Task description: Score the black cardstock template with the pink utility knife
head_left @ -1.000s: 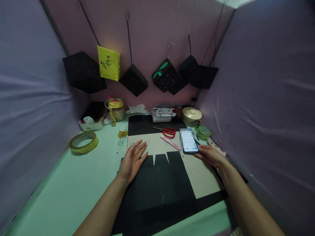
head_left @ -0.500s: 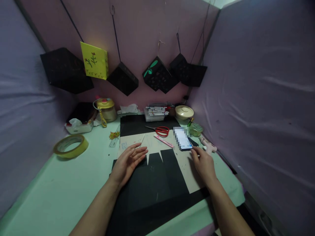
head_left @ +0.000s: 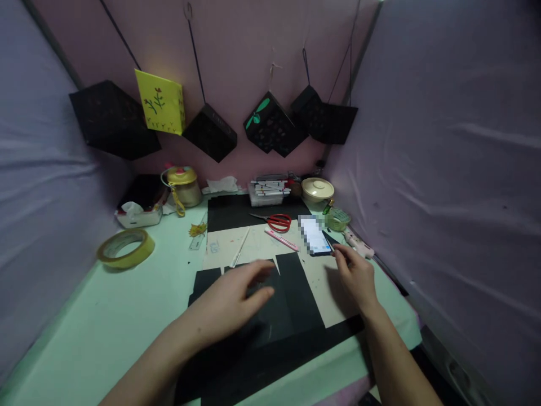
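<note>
My left hand [head_left: 230, 296] hovers, slightly blurred, over the cut black paper sheet [head_left: 291, 293] with its fingers spread and nothing in it. My right hand [head_left: 355, 274] rests on the beige mat [head_left: 321, 282] just below a lit phone [head_left: 315, 237], fingers loosely curled with the fingertips near the phone's lower edge. Above the black sheet lie a pink craft knife [head_left: 281, 239], red-handled scissors [head_left: 276, 221] and a thin white stick [head_left: 239, 255].
A yellow tape roll [head_left: 125, 248] lies at the left on the green table [head_left: 118, 304]. At the back stand a tissue box [head_left: 137, 213], a yellow-lidded jar [head_left: 182, 186], a tray of markers [head_left: 268, 192] and a lidded bowl [head_left: 318, 189]. Paper lanterns [head_left: 268, 124] hang on the wall.
My left hand lifted off the mat's upper left and swung right and nearer, over the middle of the black sheet. My right hand drew back slightly from the phone.
</note>
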The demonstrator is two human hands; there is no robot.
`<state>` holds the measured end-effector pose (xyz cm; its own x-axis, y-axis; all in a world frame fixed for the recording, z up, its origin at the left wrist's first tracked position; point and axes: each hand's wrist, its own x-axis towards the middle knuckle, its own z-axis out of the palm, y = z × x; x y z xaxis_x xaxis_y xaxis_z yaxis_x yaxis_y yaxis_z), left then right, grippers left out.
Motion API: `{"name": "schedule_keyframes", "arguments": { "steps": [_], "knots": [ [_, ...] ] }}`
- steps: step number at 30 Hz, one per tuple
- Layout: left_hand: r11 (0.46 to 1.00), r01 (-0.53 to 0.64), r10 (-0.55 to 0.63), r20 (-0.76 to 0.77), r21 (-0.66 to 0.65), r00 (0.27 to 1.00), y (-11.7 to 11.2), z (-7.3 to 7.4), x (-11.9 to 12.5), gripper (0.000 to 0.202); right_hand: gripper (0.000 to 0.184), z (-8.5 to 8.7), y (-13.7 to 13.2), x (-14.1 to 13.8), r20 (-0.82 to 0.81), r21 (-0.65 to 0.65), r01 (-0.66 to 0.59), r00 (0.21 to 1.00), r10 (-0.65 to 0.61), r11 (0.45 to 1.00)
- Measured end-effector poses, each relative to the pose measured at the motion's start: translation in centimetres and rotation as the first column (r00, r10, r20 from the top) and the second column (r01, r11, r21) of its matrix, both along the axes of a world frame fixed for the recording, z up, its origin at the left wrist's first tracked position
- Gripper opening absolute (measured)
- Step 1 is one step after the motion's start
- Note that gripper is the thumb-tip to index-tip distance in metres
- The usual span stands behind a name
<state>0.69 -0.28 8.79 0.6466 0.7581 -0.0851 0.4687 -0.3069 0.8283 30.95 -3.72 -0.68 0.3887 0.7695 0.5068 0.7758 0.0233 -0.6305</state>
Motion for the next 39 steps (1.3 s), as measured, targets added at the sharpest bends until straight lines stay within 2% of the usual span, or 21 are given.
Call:
{"name": "schedule_keyframes", "arguments": {
  "steps": [2,4,5,7,8,10,12,14,16,17,23,27,30,34,39],
  "knots": [
    [0.968,0.201,-0.149,-0.306,0.148,0.940,-1.4,0.2,0.8,0.051,0.029,0.8,0.6,0.3,-0.005,0.042,0.016,1.000,-0.016,0.999],
    [0.905,0.390,-0.240,-0.558,0.167,0.795,-3.2,-1.0,2.1,0.063,0.029,1.7,1.5,0.5,-0.014,0.080,0.045,0.999,-0.045,0.996],
    [0.870,0.470,-0.284,-0.628,0.149,0.725,-4.2,-2.0,2.8,0.074,0.029,2.1,2.0,0.6,-0.020,0.100,0.062,0.998,-0.060,0.993],
    [0.804,0.573,-0.352,-0.648,0.161,0.676,-6.3,-4.6,4.0,0.084,0.029,2.7,3.3,0.8,-0.031,0.106,0.066,0.998,-0.063,0.992],
    [0.793,0.578,-0.342,-0.645,0.193,0.684,-7.1,-5.9,4.5,0.078,0.030,2.8,4.0,0.9,-0.039,0.091,0.055,0.998,-0.052,0.994],
    [0.800,0.563,-0.317,-0.652,0.206,0.689,-8.2,-8.1,5.2,0.053,0.031,2.4,5.2,1.0,-0.071,0.049,0.011,0.997,-0.007,0.999],
    [0.798,0.564,-0.320,-0.642,0.214,0.697,-8.4,-9.2,5.6,0.050,0.033,1.5,6.0,1.2,-0.076,-0.001,-0.044,0.996,0.044,0.999],
    [0.797,0.559,-0.310,-0.639,0.229,0.704,-7.9,-9.5,5.8,0.054,0.034,0.3,6.4,1.4,-0.030,-0.028,-0.071,0.997,0.070,0.997],
    [0.797,0.566,-0.326,-0.638,0.211,0.697,-7.2,-9.2,5.9,0.081,0.034,-0.8,6.4,1.7,0.007,-0.042,-0.075,0.997,0.075,0.996],
    [0.805,0.559,-0.324,-0.641,0.200,0.696,-6.8,-9.0,5.9,0.085,0.033,-1.1,6.3,1.8,0.017,-0.047,-0.075,0.997,0.076,0.996],
    [0.798,0.582,-0.367,-0.637,0.159,0.678,-6.1,-8.3,5.7,0.081,0.034,-1.8,6.1,2.1,0.060,-0.076,-0.092,0.993,0.097,0.993],
    [0.802,0.573,-0.368,-0.618,0.167,0.695,-6.2,-8.7,5.6,0.081,0.034,-1.9,6.1,1.8,0.107,-0.081,-0.117,0.986,0.125,0.990],
    [0.790,0.560,-0.332,-0.594,0.250,0.733,-6.5,-9.8,5.4,0.081,0.035,-1.8,6.1,1.6,0.160,-0.093,-0.151,0.973,0.165,0.984],
    [0.747,0.535,-0.250,-0.579,0.394,0.776,-6.9,-11.3,5.2,0.082,0.038,-1.7,6.0,1.5,0.211,-0.154,-0.173,0.956,0.204,0.973],
    [0.703,0.531,-0.204,-0.580,0.474,0.788,-7.2,-11.9,5.0,0.078,0.039,-1.8,6.1,1.5,0.220,-0.189,-0.155,0.956,0.196,0.970]
  ]
}}
